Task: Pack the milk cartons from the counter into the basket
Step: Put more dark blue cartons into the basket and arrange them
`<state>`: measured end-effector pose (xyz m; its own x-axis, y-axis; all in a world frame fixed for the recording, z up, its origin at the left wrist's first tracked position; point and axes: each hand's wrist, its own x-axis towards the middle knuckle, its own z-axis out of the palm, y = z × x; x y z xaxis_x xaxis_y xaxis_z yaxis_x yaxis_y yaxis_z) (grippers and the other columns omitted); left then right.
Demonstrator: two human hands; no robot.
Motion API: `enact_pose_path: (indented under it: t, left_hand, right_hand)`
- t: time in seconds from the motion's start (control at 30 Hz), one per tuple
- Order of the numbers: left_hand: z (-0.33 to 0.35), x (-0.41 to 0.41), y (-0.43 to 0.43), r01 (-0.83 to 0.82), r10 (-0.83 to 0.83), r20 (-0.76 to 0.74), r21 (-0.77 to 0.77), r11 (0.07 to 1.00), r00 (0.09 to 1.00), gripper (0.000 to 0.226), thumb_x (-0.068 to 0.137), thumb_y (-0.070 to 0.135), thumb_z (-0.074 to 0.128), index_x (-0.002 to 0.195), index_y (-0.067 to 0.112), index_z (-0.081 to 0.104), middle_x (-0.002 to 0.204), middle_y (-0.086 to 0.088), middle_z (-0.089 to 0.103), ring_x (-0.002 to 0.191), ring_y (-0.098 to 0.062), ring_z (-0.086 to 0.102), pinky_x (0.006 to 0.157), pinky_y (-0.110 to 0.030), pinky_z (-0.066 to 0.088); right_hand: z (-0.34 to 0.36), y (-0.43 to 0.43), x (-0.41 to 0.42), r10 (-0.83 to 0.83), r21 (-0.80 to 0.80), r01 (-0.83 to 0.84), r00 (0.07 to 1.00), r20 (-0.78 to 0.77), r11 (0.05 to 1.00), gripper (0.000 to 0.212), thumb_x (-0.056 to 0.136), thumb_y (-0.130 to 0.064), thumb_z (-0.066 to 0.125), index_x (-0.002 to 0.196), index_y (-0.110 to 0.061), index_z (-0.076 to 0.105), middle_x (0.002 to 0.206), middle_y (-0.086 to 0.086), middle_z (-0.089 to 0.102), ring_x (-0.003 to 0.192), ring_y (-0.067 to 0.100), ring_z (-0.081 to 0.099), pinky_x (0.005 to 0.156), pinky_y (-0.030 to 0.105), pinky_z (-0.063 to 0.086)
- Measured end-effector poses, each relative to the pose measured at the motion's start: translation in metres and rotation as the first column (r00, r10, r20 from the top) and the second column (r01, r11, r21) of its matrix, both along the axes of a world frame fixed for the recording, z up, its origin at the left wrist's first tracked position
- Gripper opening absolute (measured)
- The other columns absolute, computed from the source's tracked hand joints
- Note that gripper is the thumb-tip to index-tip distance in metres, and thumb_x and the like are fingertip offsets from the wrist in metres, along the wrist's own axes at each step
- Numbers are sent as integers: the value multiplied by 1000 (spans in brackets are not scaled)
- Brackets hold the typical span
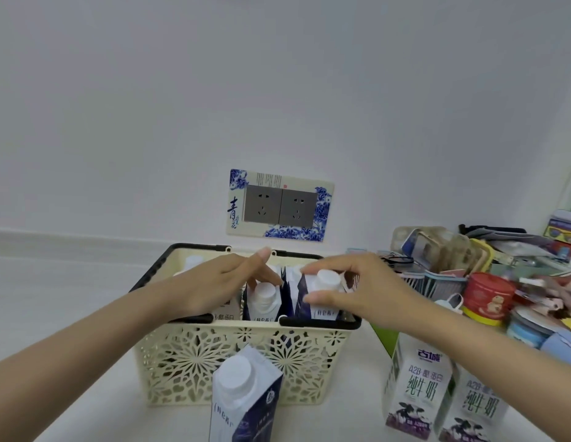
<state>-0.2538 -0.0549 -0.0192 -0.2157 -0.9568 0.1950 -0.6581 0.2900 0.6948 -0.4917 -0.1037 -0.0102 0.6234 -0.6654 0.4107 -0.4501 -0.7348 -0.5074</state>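
A cream lattice basket [188, 355] with black handles stands on the white counter and holds several white-capped milk cartons. My right hand [360, 288] grips a dark blue carton [322, 295] at its top, standing at the basket's right end. My left hand [214, 285] rests with fingers spread over the cartons on the left, beside another blue carton [263, 303]. In front of the basket stands one more blue carton [242, 397]. Two white cartons with green lettering [418, 390] [475, 413] stand on the counter at the lower right.
A cluttered pile of tins, containers and packets [488, 291] fills the counter's right side. A double wall socket with a blue floral frame [279, 205] sits on the wall behind the basket. A green object [384, 338] lies between basket and white cartons.
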Motion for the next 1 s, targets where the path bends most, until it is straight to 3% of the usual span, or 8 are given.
enact_pose_path:
  t: [0.07,0.17,0.33,0.53,0.7,0.8,0.9,1.0]
  left_hand:
    - [0,0,0,-3,3,8,-1,1000,1000,64,87,63,17,108,35,71,114,25,65,103,17,51,74,2,36]
    - [0,-1,0,4,-4,23,-11,1000,1000,63,88,62,18,109,34,71,112,27,64,100,19,49,71,8,33]
    - [-1,1,0,3,-2,62,-14,1000,998,62,87,65,19,107,38,70,116,24,65,109,8,55,86,-10,39]
    - [0,-1,3,4,-3,60,-23,1000,998,58,89,63,21,106,38,70,109,31,64,102,11,56,80,-11,39]
    - [2,7,12,-1,7,80,-69,998,997,58,85,66,20,106,40,68,102,35,61,99,21,53,82,-8,36]
    - [1,18,25,-2,10,79,-98,995,997,63,86,69,21,113,36,67,115,28,63,112,19,49,89,-9,33]
    - [-4,27,43,12,-6,79,-78,997,997,61,85,71,21,111,39,66,116,27,64,115,15,51,96,-14,36]
    - [-10,35,59,-33,38,86,-59,998,996,56,85,68,21,107,41,66,111,28,64,111,15,53,100,-20,39]
  right_hand:
    - [-13,0,-2,-14,32,13,999,33,999,40,61,-65,67,98,-50,70,90,-57,54,100,-30,48,79,-8,29]
    - [-15,2,-4,-14,91,9,998,58,996,39,61,-66,66,96,-51,71,97,-50,60,102,-25,51,79,-7,29]
    - [-15,4,-5,49,150,-53,998,26,987,37,65,-63,66,94,-42,76,100,-6,67,88,17,58,76,17,43]
    - [-16,8,-4,33,214,-36,999,17,976,42,72,-59,61,92,-27,79,104,0,63,94,12,58,85,20,41]
    - [-12,36,5,-38,77,25,984,176,997,36,78,-54,58,92,-25,76,104,-10,64,103,0,57,90,15,36]
    - [-13,69,21,77,25,-87,958,276,996,28,82,-50,63,88,-26,75,96,-10,67,98,6,61,81,12,41]
    - [-23,98,38,150,132,-172,975,163,976,29,76,-55,66,96,-35,71,100,-18,65,95,2,59,73,17,48]
    - [-35,110,47,111,135,-115,993,34,984,48,65,-72,63,105,-46,63,108,-26,59,106,-10,51,85,12,42]
